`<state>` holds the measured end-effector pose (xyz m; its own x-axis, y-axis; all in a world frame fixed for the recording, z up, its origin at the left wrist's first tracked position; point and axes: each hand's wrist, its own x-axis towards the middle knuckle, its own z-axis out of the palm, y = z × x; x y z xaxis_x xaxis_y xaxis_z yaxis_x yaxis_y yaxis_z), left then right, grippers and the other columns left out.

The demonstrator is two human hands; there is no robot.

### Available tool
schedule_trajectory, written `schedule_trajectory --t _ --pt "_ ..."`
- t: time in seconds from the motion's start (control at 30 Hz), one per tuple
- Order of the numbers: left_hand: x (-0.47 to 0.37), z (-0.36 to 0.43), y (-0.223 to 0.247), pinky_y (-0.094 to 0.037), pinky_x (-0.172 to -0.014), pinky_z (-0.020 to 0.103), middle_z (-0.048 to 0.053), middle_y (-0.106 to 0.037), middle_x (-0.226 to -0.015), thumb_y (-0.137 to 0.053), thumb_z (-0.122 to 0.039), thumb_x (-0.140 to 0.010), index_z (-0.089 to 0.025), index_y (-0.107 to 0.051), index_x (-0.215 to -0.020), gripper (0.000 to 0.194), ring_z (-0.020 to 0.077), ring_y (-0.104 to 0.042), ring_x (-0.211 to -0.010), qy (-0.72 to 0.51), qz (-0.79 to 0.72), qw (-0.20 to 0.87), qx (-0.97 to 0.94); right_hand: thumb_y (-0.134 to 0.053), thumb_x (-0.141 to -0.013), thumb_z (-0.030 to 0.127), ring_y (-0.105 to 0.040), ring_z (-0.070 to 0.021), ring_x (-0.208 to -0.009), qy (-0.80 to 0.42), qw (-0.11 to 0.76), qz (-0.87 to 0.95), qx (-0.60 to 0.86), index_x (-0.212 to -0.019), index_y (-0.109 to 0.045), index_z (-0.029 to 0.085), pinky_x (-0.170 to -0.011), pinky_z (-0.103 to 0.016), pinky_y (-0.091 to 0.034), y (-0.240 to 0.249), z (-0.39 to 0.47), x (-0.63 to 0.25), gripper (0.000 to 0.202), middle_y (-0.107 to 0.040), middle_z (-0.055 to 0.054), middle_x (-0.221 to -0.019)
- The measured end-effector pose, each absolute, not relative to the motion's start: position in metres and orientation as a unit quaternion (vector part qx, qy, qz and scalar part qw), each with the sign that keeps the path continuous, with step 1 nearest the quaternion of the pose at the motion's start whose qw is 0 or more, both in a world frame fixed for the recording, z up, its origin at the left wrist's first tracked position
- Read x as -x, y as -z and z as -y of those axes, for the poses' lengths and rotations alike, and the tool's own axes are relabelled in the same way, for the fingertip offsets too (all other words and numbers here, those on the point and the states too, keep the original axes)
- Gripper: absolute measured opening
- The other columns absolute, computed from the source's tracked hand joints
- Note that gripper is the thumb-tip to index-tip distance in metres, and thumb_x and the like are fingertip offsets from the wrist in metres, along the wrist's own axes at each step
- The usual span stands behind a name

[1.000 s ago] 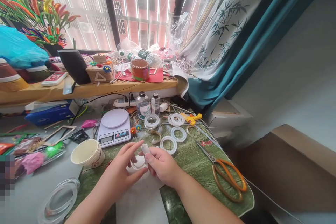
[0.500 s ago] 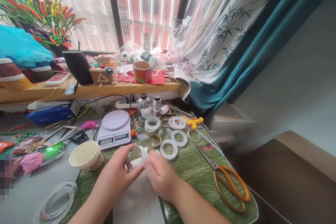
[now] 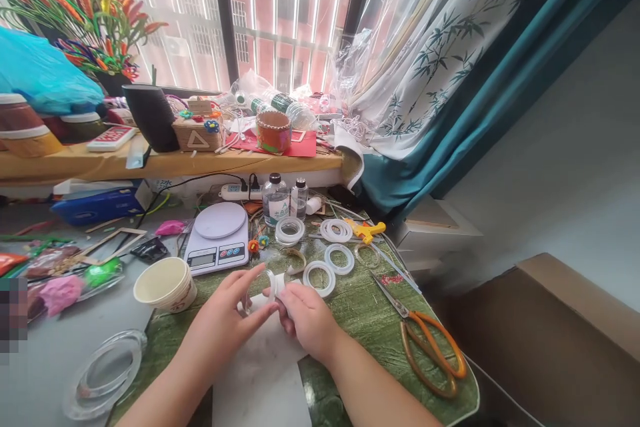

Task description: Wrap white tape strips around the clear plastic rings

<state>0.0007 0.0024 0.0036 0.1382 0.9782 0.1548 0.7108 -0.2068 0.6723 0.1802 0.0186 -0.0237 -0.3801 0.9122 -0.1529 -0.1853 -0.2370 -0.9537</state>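
Both My Hands Are Closing on a Clear Ring and a White Piece

I am holding the clear ring [image 3: 271, 285] in my left hand [image 3: 227, 313], and its band is standing on edge between my curved fingers and my thumb. My fingers are arching over the far side while my thumb is reaching along the near side, so the ring is sitting inside that grasp, with its right-hand rim showing past my fingertips. My right hand [image 3: 313, 323] is pinching a small white piece [image 3: 280, 284] between thumb and bent fingers, and this piece is lying right at the ring's right rim (how hard it is pressing there, I cannot tell). Neither hand is hanging loose.

The ring is hovering over the upper end of a white sheet [image 3: 263, 383], which is running toward me between my forearms. Just beyond my right hand, a white ring mould [image 3: 333, 280] is lying flat on the green table covering [image 3: 360, 340]. Scissors [image 3: 411, 315] are resting farther right, their blades pointing away from me. A white kitchen scale [image 3: 220, 221] is standing beyond my left hand, and stacked paper cups [image 3: 184, 290] are leaning to its left.
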Motion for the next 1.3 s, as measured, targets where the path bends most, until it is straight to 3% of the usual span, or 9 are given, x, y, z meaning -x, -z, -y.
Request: schedule_trajectory --t 0.23,0.43,0.53,0.67,0.77,0.87,0.97,1.07,1.3 --pt "0.009 -0.011 -0.003 -0.054 -0.071 0.035 0.008 -0.069 -0.112 -0.071 -0.056 -0.083 -0.028 -0.059 -0.143 0.067 0.0209 -0.063 -0.071 -0.324 -0.605 0.273 -0.675 -0.055 -0.094 0.062 -0.036 -0.0097 -0.045 -0.662 0.392 0.523 0.367 -0.069 -0.05 0.021 -0.045 -0.023 -0.029 0.02 -0.014 -0.18 0.048 -0.043 0.007 -0.051" --pt "0.001 -0.006 -0.004 -0.054 -0.07 0.034 0.012 -0.068 -0.123 -0.068 -0.062 -0.084 -0.024 -0.053 -0.146 0.074 0.0238 -0.069 -0.082 -0.459 -0.525 0.56 -0.447 -0.055 -0.089 0.072 -0.05 -0.0116 -0.046 -0.618 0.46 0.477 0.422 -0.082 -0.061 0.018 -0.045 -0.024 -0.042 0.022 -0.023 -0.18 0.056 -0.054 0.003 -0.059" --pt "-0.004 -0.004 -0.013 -0.046 -0.053 0.027 0.01 -0.071 -0.108 -0.055 -0.065 -0.092 -0.025 -0.048 -0.148 0.069 0.0159 -0.063 -0.061 -0.489 -0.43 0.683 -0.331 -0.053 -0.091 0.071 -0.05 -0.0111 -0.046 -0.611 0.477 0.463 0.431 -0.096 -0.067 0.015 -0.044 -0.023 -0.043 0.022 -0.023 -0.178 0.058 -0.057 0.002 -0.065" --pt "-0.004 -0.007 -0.023 -0.036 -0.046 0.024 0.006 -0.069 -0.086 -0.043 -0.063 -0.096 -0.022 -0.056 -0.14 0.061 0.0131 -0.051 -0.052 -0.501 -0.38 0.727 -0.274 -0.06 -0.091 0.064 -0.055 -0.0128 -0.061 -0.604 0.492 0.472 0.412 -0.122 -0.065 0.019 -0.055 -0.026 -0.051 0.02 -0.018 -0.174 0.055 -0.058 0.0 -0.082" --pt "-0.001 -0.01 -0.021 -0.039 -0.05 0.026 0.008 -0.068 -0.085 -0.038 -0.058 -0.098 -0.018 -0.052 -0.144 0.062 0.0152 -0.052 -0.056 -0.509 -0.397 0.715 -0.27 -0.062 -0.089 0.064 -0.062 -0.0154 -0.071 -0.615 0.487 0.481 0.391 -0.116 -0.067 0.02 -0.065 -0.029 -0.055 0.018 -0.017 -0.173 0.052 -0.064 -0.005 -0.095" --pt "0.002 -0.011 -0.012 -0.047 -0.061 0.031 0.012 -0.071 -0.107 -0.033 -0.055 -0.099 -0.019 -0.045 -0.151 0.065 0.0197 -0.061 -0.072 -0.528 -0.439 0.653 -0.32 -0.059 -0.089 0.069 -0.055 -0.0105 -0.05 -0.642 0.451 0.474 0.399 -0.1 -0.067 0.018 -0.048 -0.023 -0.045 0.016 -0.018 -0.175 0.053 -0.064 -0.001 -0.076" --pt "0.005 -0.007 -0.004 -0.051 -0.084 0.037 0.012 -0.064 -0.132 -0.04 -0.054 -0.098 -0.025 -0.049 -0.151 0.06 0.0269 -0.064 -0.103 -0.502 -0.516 0.503 -0.478 -0.061 -0.087 0.068 -0.04 -0.0065 -0.037 -0.691 0.397 0.465 0.386 -0.093 -0.065 0.017 -0.038 -0.02 -0.028 0.013 -0.019 -0.179 0.052 -0.053 0.007 -0.056" --pt "0.006 -0.004 -0.002 -0.039 -0.111 0.046 0.01 -0.056 -0.144 -0.051 -0.048 -0.098 -0.032 -0.055 -0.147 0.053 0.0331 -0.051 -0.132 -0.381 -0.525 0.346 -0.678 -0.062 -0.089 0.06 -0.037 -0.0063 -0.036 -0.744 0.372 0.441 0.337 -0.094 -0.064 0.017 -0.039 -0.02 -0.025 0.01 -0.017 -0.18 0.044 -0.052 0.008 -0.054" --pt "0.008 -0.005 -0.003 -0.045 -0.109 0.05 0.012 -0.055 -0.144 -0.042 -0.044 -0.103 -0.029 -0.044 -0.155 0.054 0.0329 -0.052 -0.133 -0.3 -0.547 0.238 -0.744 -0.06 -0.092 0.056 -0.034 -0.0066 -0.04 -0.718 0.408 0.455 0.332 -0.092 -0.063 0.017 -0.041 -0.022 -0.024 0.009 -0.009 -0.173 0.039 -0.048 0.008 -0.055"
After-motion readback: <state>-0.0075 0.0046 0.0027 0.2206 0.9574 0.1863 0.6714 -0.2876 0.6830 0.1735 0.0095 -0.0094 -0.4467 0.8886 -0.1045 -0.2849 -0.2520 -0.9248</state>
